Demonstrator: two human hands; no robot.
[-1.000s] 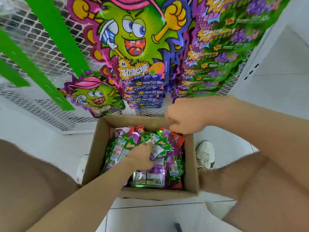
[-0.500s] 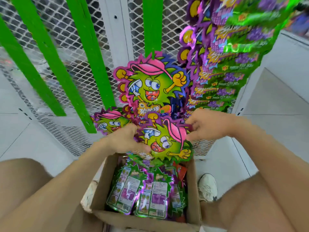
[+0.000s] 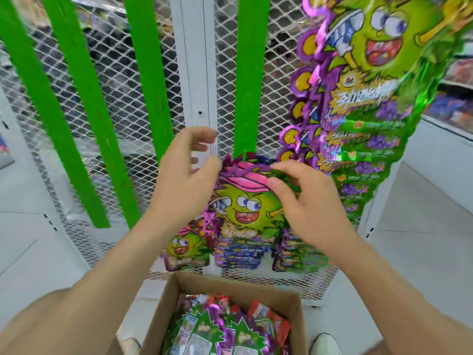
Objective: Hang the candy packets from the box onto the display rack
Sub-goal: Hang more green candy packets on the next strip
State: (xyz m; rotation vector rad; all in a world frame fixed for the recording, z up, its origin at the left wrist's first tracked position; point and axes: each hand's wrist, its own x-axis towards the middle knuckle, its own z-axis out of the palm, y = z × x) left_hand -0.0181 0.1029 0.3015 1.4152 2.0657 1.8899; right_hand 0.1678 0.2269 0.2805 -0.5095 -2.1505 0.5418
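A green-faced candy packet (image 3: 245, 203) with a pink cap is held upright against the lower end of a green hanging strip (image 3: 247, 93) on the white mesh rack (image 3: 143, 98). My right hand (image 3: 304, 203) pinches the packet's top right between thumb and fingers. Just left of the packet, my left hand (image 3: 185, 180) has loosely curled fingers, and its thumb lies at the packet's upper left edge. Below, the cardboard box (image 3: 230, 284) stands open with several more packets (image 3: 217, 331) lying inside.
A dense column of the same packets (image 3: 363, 119) hangs at the right, close to my right hand. More packets (image 3: 185, 248) hang low on the mesh behind the box. Three bare green strips (image 3: 84, 98) run down the left. A white shoe (image 3: 325, 344) stands beside the box.
Both hands have lifted the packet from just above the box to the green strip's lower end. It now stands upright, and my left hand has loosened its hold.
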